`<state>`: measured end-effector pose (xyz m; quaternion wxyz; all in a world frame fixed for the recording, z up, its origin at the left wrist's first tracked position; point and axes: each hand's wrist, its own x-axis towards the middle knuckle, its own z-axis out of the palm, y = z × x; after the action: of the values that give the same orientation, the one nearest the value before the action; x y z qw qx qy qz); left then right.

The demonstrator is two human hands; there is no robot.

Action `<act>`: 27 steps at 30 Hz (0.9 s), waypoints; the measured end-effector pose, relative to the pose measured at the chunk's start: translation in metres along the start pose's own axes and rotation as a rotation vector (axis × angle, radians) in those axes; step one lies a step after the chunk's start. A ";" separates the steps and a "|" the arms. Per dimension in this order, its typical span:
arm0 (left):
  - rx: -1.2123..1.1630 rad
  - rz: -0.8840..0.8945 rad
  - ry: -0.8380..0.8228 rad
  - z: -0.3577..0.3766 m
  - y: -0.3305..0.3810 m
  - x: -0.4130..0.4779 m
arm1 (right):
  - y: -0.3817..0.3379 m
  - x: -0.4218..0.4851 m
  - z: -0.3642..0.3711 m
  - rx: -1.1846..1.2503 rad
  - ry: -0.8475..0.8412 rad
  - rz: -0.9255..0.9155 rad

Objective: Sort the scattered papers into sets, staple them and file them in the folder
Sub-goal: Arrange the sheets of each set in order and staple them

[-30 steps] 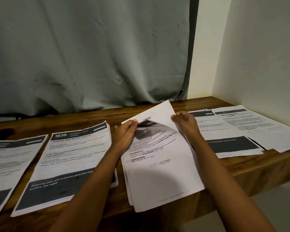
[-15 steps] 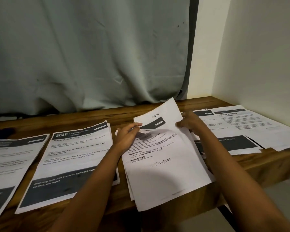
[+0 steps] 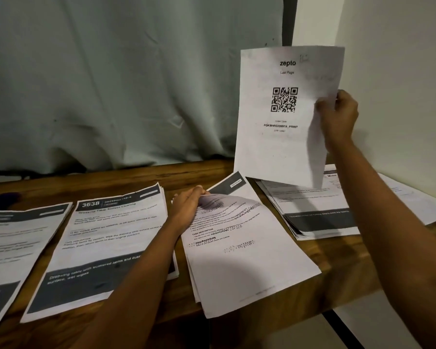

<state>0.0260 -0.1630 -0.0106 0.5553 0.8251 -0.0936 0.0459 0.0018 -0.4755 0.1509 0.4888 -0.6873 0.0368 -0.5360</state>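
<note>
1. My right hand (image 3: pixel 337 117) pinches the right edge of a loose sheet (image 3: pixel 282 109) and holds it upright in the air above the back of the bench (image 3: pixel 161 175), well clear of the piles. The sheet reads "zepto, Last Page" and carries a QR code.
2. My left hand (image 3: pixel 186 207) has its fingers curled on the upper left corner of the middle stack (image 3: pixel 249 248) and grips it there. The top page arches up beside my fingers.
3. The other papers lie flat on the bench. The 3638 stack (image 3: pixel 111 235) is just beside my left hand, the far-left stack (image 3: pixel 18 248) lies past it, and the right-hand stacks (image 3: pixel 317 212) sit under my raised forearm. I see no folder or stapler.
4. I judge this to be the sorting step: the raised sheet needs its set.
5. Held by one edge only, the sheet bows. A quick swing could crease it or pull it from my pinch.
6. The middle stack is fanned and overhangs the front of the bench. If my left hand drags or lets go carelessly, pages could slide off.
7. The raised sheet looks unlike the dark-banded pages. Laid on the wrong pile, it would spoil a set at stapling.
8. My right forearm hangs over the right-hand stacks, which overlap one another. Lowering it blindly could shove them together.
</note>
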 end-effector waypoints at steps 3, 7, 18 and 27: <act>-0.014 -0.021 0.030 0.000 -0.005 0.005 | -0.002 0.011 -0.003 -0.007 -0.038 0.007; -0.038 -0.047 0.046 0.000 -0.009 0.008 | -0.007 0.018 -0.009 0.016 -0.004 -0.005; -0.046 0.005 0.033 0.001 -0.001 0.005 | 0.023 0.000 -0.004 -0.075 -0.259 0.120; -0.110 0.032 0.005 -0.001 -0.004 0.008 | 0.050 -0.041 0.014 -0.231 -0.626 0.498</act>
<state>0.0345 -0.1610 -0.0123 0.5991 0.7917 -0.1077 0.0515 0.0192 -0.4690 0.0868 0.5107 -0.8375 0.1117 -0.1590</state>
